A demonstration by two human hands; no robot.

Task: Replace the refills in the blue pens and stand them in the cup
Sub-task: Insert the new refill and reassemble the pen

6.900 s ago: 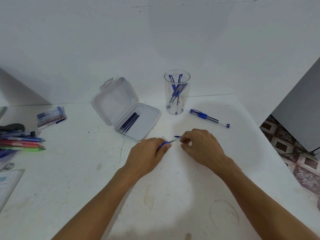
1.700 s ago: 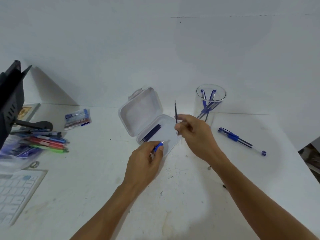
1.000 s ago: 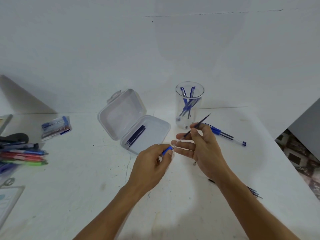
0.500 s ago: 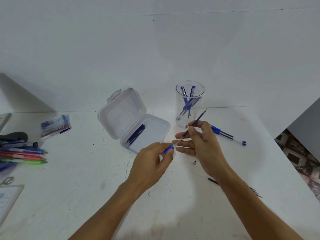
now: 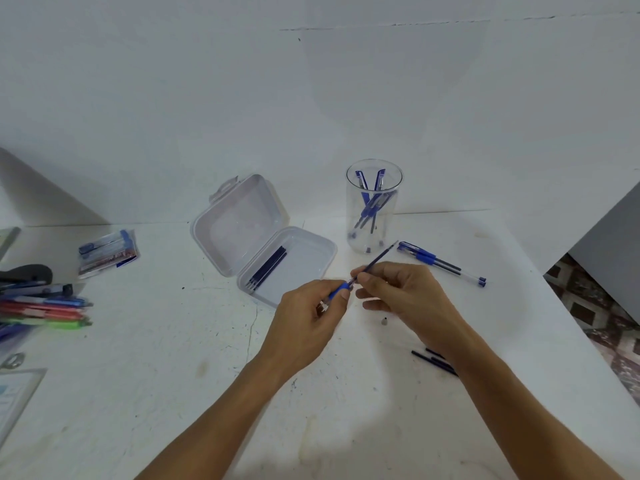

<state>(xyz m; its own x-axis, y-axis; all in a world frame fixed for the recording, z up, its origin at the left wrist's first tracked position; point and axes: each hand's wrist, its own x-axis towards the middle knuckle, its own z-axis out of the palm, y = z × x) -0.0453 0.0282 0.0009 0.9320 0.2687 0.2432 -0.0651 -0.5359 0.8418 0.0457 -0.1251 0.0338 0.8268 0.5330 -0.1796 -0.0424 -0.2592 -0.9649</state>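
Note:
My left hand grips a blue pen barrel over the middle of the white table. My right hand pinches a dark refill, whose lower end sits in the barrel's open end. A clear cup behind them holds several blue pens standing up. Another blue pen lies on the table right of the cup. An open clear box holds a few dark refills. A small pen tip piece lies below my right hand.
Loose refills lie by my right forearm. Coloured pens and a packet of pens lie at the left. The table's right edge drops to a tiled floor. A wall stands behind the table.
My right hand took a refill from the box, brought it to the barrel and has pushed it further in. My left hand has kept hold of the barrel.

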